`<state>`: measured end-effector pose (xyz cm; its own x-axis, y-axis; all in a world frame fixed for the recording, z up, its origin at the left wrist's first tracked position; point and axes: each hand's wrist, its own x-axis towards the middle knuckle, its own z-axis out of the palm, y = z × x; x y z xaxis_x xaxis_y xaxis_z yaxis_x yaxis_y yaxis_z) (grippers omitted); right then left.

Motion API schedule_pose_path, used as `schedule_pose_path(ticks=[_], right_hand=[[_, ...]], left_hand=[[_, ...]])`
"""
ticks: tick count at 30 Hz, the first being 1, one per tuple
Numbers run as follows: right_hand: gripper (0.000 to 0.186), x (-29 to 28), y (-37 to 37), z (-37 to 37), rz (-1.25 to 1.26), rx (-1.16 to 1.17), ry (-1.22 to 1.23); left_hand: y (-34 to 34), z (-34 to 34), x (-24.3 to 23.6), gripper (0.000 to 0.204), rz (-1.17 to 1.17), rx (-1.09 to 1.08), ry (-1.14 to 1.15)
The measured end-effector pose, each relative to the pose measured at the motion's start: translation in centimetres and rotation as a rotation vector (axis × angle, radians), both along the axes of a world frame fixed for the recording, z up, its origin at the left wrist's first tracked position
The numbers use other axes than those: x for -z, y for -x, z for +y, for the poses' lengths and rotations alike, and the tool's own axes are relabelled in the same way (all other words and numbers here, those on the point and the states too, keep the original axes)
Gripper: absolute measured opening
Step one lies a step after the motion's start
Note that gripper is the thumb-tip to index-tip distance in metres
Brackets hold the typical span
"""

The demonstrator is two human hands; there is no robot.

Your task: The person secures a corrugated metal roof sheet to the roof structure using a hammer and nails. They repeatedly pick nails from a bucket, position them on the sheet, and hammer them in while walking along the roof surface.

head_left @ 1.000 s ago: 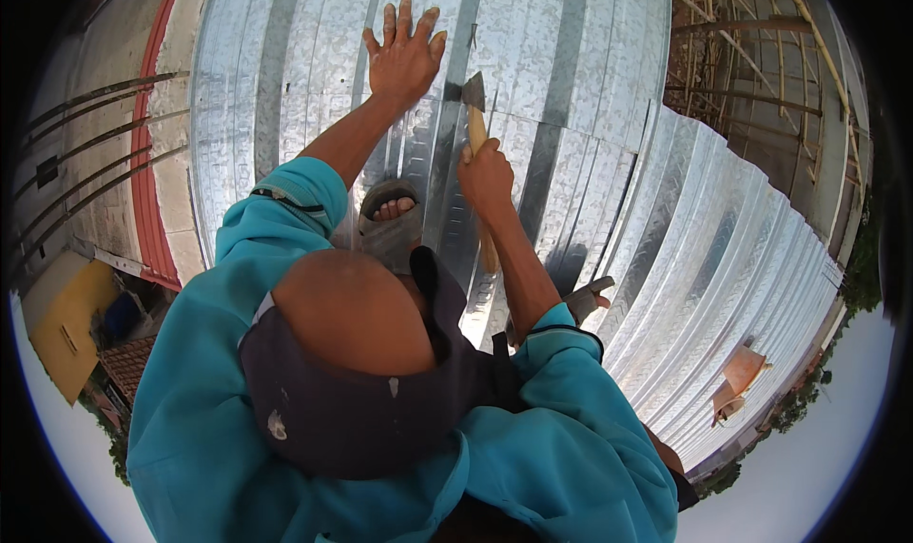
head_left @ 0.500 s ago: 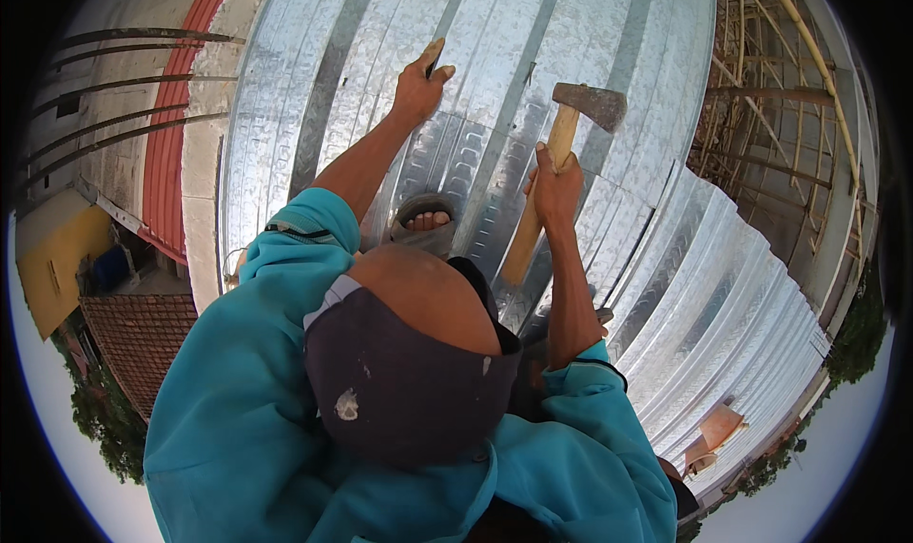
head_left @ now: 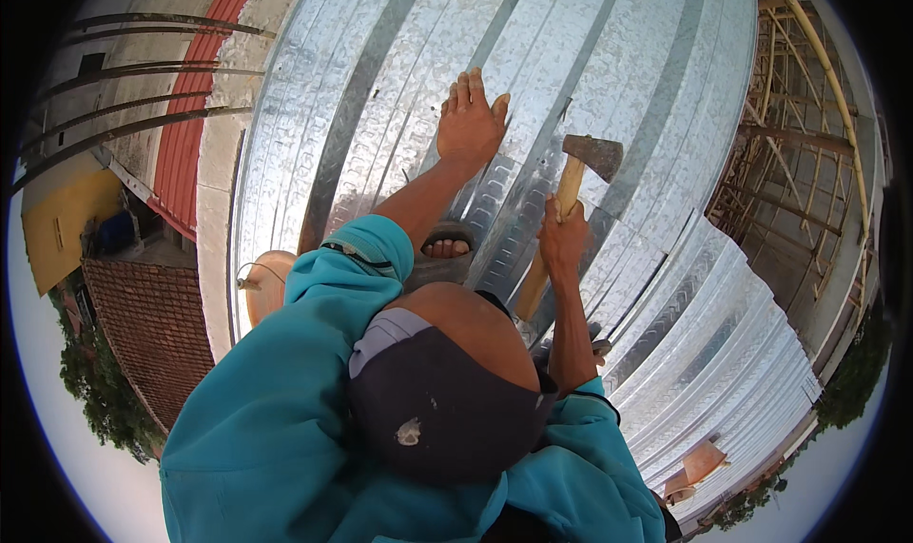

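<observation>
My left hand (head_left: 471,125) is spread flat over the ribbed, silvery metal sheeting (head_left: 399,134), fingers stretched out and thumb apart. Nothing shows in it, though its palm side is hidden. Whether the palm presses on the metal I cannot tell. My right hand (head_left: 564,234) is wrapped around the pale wooden handle of a hatchet (head_left: 592,155). Its dark, wedge-shaped metal head points up and away, broad side to the right. The handle's lower end reaches down close to the sheeting. A short dark strip (head_left: 568,107) stands out on the metal near the hatchet head.
A sandalled foot (head_left: 445,248) rests on the sheeting below my left hand. Bamboo scaffolding (head_left: 808,153) lies beyond the right edge. Dark bars (head_left: 162,67) jut over the left side near a red metal strip (head_left: 195,144). An orange-brown object (head_left: 704,462) lies at the lower right.
My left hand has gone from gripping a small dark thing to lying flat with fingers out; that thing is no longer visible. The hatchet stays in my right hand, slightly lower in view.
</observation>
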<state>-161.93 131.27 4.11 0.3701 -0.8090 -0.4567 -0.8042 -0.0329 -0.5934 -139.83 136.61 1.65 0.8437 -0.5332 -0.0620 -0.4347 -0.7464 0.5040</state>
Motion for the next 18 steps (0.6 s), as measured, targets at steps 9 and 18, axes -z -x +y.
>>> schedule_pose_path(ticks=[9, 18], right_hand=[[0.045, -0.3, 2.1, 0.9, 0.020, -0.105, 0.062], [0.037, -1.2, 0.7, 3.0, 0.073, -0.171, 0.160]], left_hand=[[0.1, -0.8, -0.1, 0.069, -0.007, 0.018, -0.070], [1.0, 0.3, 0.4, 0.069, -0.041, 0.046, -0.042]])
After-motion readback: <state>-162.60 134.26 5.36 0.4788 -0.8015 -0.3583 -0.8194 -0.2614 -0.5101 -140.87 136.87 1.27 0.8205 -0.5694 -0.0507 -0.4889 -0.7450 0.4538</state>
